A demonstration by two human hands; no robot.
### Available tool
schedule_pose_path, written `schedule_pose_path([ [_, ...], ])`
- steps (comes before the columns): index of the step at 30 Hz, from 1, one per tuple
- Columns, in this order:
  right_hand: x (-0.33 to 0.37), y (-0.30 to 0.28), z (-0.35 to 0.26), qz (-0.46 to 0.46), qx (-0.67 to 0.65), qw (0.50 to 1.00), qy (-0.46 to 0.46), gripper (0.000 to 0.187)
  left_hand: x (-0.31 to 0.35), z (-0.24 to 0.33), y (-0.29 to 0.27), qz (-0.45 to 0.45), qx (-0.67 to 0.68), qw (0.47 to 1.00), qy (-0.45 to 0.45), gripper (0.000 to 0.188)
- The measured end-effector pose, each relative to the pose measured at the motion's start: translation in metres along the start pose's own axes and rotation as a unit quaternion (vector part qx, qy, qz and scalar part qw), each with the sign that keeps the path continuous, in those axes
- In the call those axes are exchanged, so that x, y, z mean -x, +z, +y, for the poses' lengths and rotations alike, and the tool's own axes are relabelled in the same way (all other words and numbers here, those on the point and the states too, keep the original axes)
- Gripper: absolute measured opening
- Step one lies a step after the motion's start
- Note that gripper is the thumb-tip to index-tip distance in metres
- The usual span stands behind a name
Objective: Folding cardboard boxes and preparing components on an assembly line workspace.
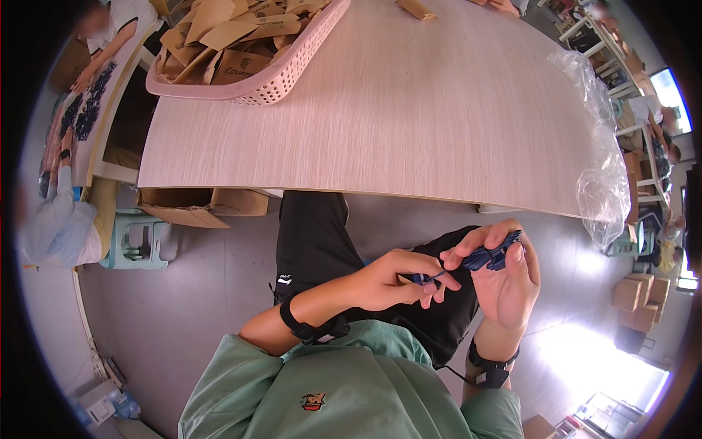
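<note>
My right hand [510, 285] is raised palm up over my lap, just in front of the table edge. Its thumb and fingers close around a small bundle of dark blue cord [490, 257]. To its left, my left hand [387, 280] pinches a dark blue end [423, 279] between thumb and fingers. A thin strand seems to run from that end to the bundle. The bundle's exact kind is too small to make out, and the fingers partly cover it.
A pink perforated basket [252, 94] of brown paper packets [241, 36] stands at the table's [380, 124] far left. Clear plastic film [603, 190] hangs over the right edge. Below the table is an open cardboard box [183, 208]. Co-workers sit at the left beside dark blue bundles [89, 102].
</note>
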State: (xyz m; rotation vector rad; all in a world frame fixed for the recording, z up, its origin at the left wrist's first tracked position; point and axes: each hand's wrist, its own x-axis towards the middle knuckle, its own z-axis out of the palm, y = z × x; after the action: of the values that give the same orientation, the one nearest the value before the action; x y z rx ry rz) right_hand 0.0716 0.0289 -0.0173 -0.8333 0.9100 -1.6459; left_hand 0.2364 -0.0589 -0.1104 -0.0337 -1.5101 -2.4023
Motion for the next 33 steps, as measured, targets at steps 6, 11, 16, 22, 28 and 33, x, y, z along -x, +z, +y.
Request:
schedule_pose_path([
  [6, 0.002, 0.000, 0.003, -0.001, 0.011, 1.000, -0.005, 0.037, -0.001, -0.005, -0.001, 0.019, 0.015, 0.998, 0.052, 0.019],
  [11, 0.001, 0.004, 0.004, 0.003, 0.049, 0.999, 0.008, 0.035, -0.006, -0.006, -0.007, 0.012, -0.025, 0.990, 0.139, 0.016],
  [16, -0.002, 0.010, 0.003, 0.003, 0.092, 0.996, -0.014, 0.036, -0.007, -0.003, -0.013, 0.017, -0.042, 0.982, 0.185, 0.022],
  [22, -0.005, 0.015, 0.003, -0.010, 0.159, 0.986, -0.056, 0.037, -0.004, -0.003, -0.011, 0.082, -0.006, 0.983, 0.166, 0.031],
  [28, -0.008, 0.017, 0.005, -0.034, 0.176, 0.982, -0.057, 0.036, -0.006, -0.002, -0.023, 0.025, -0.062, 0.979, 0.191, 0.040],
  [33, -0.005, 0.019, 0.005, -0.016, 0.193, 0.979, -0.057, 0.037, -0.011, -0.003, -0.022, 0.034, -0.094, 0.973, 0.209, 0.030],
])
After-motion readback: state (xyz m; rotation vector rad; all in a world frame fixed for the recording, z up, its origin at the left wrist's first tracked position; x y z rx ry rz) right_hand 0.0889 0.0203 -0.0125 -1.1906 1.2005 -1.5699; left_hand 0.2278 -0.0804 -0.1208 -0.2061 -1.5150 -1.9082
